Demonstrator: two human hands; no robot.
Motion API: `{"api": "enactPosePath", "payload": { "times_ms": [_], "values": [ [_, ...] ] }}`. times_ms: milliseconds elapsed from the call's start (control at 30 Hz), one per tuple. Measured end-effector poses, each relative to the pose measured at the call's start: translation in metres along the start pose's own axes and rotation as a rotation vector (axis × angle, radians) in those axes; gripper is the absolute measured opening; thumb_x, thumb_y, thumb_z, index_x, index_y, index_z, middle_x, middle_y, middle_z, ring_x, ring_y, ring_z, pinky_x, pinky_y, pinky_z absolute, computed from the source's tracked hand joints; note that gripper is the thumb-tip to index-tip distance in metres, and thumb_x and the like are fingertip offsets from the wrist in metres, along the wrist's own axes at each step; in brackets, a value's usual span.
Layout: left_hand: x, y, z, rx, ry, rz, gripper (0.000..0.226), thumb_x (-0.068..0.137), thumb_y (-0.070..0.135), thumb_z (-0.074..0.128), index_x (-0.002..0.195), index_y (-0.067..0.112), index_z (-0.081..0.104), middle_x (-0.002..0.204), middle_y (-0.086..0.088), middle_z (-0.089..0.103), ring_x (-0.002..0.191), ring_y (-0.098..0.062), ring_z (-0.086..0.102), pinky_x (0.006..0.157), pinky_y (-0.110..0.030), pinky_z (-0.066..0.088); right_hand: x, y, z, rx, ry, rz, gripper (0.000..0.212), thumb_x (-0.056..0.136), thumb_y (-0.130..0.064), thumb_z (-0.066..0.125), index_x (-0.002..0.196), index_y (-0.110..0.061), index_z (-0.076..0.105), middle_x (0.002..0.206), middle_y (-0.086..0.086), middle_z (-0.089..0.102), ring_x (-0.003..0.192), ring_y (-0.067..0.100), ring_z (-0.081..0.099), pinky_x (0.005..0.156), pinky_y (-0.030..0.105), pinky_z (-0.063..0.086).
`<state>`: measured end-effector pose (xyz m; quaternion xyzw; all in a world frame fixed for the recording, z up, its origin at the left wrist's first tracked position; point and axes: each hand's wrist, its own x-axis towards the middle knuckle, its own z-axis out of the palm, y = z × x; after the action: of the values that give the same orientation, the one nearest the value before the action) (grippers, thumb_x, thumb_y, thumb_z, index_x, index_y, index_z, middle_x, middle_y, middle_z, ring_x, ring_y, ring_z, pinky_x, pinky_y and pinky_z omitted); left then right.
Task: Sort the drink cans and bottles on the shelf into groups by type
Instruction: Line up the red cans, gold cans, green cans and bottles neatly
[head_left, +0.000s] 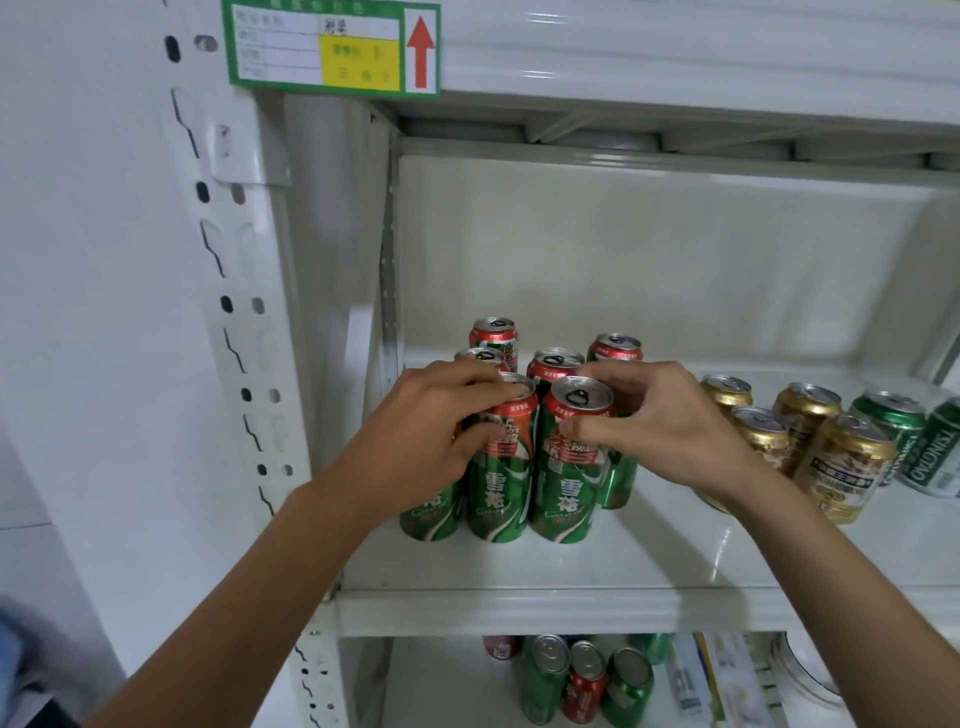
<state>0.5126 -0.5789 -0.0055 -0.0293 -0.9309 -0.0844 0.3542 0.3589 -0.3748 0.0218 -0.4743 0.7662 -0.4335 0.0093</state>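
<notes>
Midway through the sort, we see both hands at work on a cluster of tall green cans at the middle of the frame, on the white shelf (649, 566). The left hand (431, 431) wraps its fingers round the upper part of one front green can (498, 483); the right hand (660, 421) pinches the red collar of the neighbouring green can (563, 467), thumb in front and fingers over the far side of the rim. Both cans stand upright, side by side and touching or nearly so, with more of the same kind packed close behind them. To the right of the frame a group of gold cans (841, 462) stands apart, and at the far right edge sit darker green cans (935, 452) of another brand. We judge the step in hand to be squaring up the front row of the tall green group. The next move, we reckon, calls for letting go cleanly without tipping either can, then turning to the mixed gold and dark green cans at right. Below, a lower shelf (441, 686) holds more cans.
</notes>
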Motion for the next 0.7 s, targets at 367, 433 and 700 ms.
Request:
{"api": "enactPosePath", "payload": {
  "times_ms": [367,433,700],
  "values": [
    [-0.001,0.004,0.0,0.052,-0.009,-0.028,0.047,0.092,0.024,0.075,0.138,0.024,0.065,0.133,0.004,0.066,0.123,-0.02,0.06,0.108,-0.051,0.046,0.001,-0.011,-0.008,-0.312,0.019,-0.086,0.063,0.076,-0.045,0.083,0.131,-0.024,0.064,0.095,-0.027,0.066,0.093,0.006,0.067,0.076,0.02,0.052],
    [-0.002,0.005,-0.002,0.059,-0.024,-0.044,0.047,0.095,0.034,0.069,0.141,0.028,0.061,0.138,0.006,0.063,0.127,-0.017,0.056,0.111,-0.048,0.042,0.0,-0.007,-0.018,-0.272,0.051,-0.072,0.07,0.073,-0.062,0.078,0.133,-0.03,0.064,0.107,-0.022,0.071,0.095,-0.002,0.068,0.078,0.019,0.052],
    [0.005,0.013,-0.01,0.038,-0.016,-0.032,0.045,0.099,0.044,0.057,0.141,0.027,0.06,0.136,0.009,0.063,0.125,-0.009,0.054,0.109,-0.045,0.045,0.0,0.036,-0.032,-0.309,0.168,0.124,0.068,0.078,-0.043,0.081,0.138,-0.028,0.053,0.123,-0.002,0.05,0.105,0.017,0.056,0.09,0.041,0.054]
  ]
}}
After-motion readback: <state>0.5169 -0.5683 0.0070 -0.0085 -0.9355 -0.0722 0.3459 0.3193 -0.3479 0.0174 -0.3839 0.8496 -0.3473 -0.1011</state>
